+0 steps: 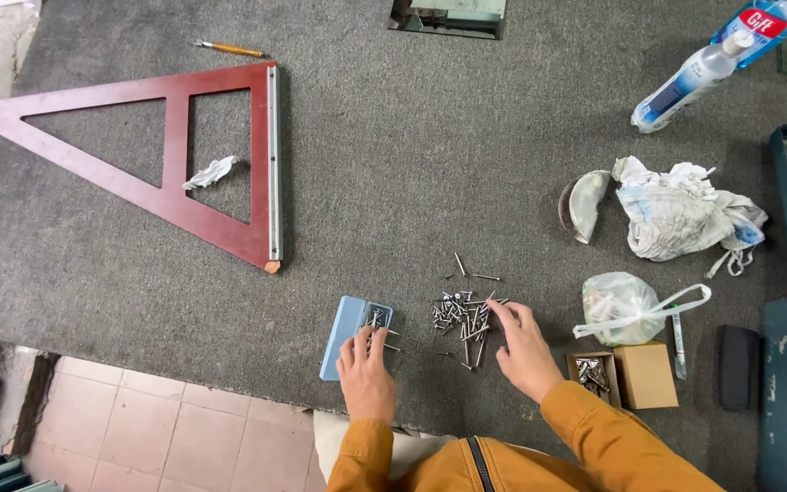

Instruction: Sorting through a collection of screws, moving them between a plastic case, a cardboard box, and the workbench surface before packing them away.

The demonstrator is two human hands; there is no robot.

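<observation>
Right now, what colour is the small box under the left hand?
Light blue. The box shows clearly in the head view, with the left hand resting on its open end.

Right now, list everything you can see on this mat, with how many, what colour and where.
Screws: a loose pile, silver, centre of the mat.
Small box: one, light blue, left of the pile, a few screws in it.
Triangular frame: one, dark red, far left.
Pencil: one, orange, above the frame.
Crumpled paper: one, white, inside the frame.
Bottle: one, clear, top right.
Rag: one, white, right.
Plastic bag: one, clear, right of the pile.
Cardboard boxes: two, brown, below the bag.
Left hand: on the blue box.
Right hand: fingertips at the pile.
</observation>
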